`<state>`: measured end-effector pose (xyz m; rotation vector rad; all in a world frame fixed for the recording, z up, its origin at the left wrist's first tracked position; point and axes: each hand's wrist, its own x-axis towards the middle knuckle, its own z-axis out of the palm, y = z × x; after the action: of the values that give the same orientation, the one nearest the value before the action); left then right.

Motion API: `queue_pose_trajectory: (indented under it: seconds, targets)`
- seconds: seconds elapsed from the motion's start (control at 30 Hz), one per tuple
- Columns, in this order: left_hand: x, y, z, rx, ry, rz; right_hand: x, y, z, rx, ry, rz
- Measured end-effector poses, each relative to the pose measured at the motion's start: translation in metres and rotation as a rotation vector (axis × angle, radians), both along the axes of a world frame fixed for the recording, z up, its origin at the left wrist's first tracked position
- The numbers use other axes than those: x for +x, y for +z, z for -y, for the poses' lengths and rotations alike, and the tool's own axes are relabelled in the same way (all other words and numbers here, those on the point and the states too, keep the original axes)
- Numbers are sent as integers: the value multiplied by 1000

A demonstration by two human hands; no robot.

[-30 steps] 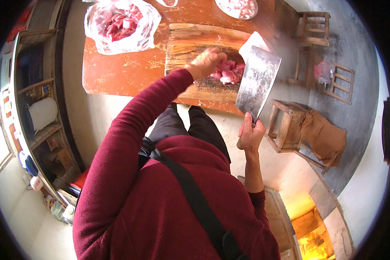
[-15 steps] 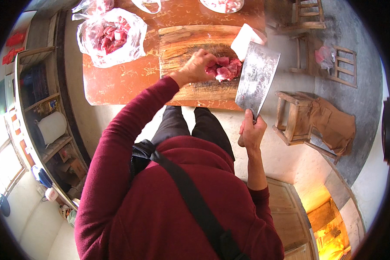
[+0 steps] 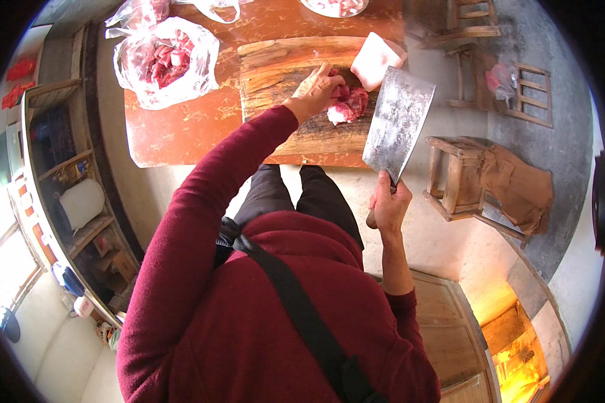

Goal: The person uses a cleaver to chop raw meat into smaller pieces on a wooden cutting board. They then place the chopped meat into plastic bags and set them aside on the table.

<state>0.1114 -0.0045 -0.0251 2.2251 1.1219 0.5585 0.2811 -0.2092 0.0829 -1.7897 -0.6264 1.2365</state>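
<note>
My right hand [image 3: 391, 203] is closed round the handle of a broad metal cleaver [image 3: 399, 115]. Its blade points away from me, raised at the right side of the cutting board, with flat side in view. On the worn wooden cutting board [image 3: 269, 67], my left hand [image 3: 316, 92] has its fingers curled over the left side of a small heap of raw meat [image 3: 348, 106]. Those fingertips grip a piece of it, partly hidden under them. A pale slab of pork fat [image 3: 375, 62] lies behind the heap, near the board's far right corner.
Beneath the board is a reddish patterned table [image 3: 161, 138]. A clear plastic bag [image 3: 205, 74] of meat chunks stands at its left, and a white bowl [image 3: 316, 8] of meat at the far edge. Wooden stools [image 3: 450, 174] stand to the right, a shelf [image 3: 54, 164] to the left.
My left hand has shifted slightly away from me and to the right over the meat, its fingers now at the far left of the heap. The cleaver is held nearly still.
</note>
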Motion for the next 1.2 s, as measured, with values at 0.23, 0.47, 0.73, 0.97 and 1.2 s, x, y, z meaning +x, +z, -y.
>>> queue_pose_trajectory:
  seconds: [0.23, 0.47, 0.73, 0.97, 1.2]
  targets:
    - [-1, 4, -46, -188, 42, 141, 5, 4, 2, 19, -27, 29]
    - [-9, 29, -90, -258, 119, -87, 9, 4, 4, -3, -43, 13]
    - [-53, 18, -80, -327, 229, 161, 3, 4, -3, 16, -15, 8]
    - [-41, -23, -82, 272, 256, 85, -17, 4, -19, 9, 93, 53]
    - [-32, 14, -60, -114, 105, 266, -47, 8, -20, 17, 75, 59]
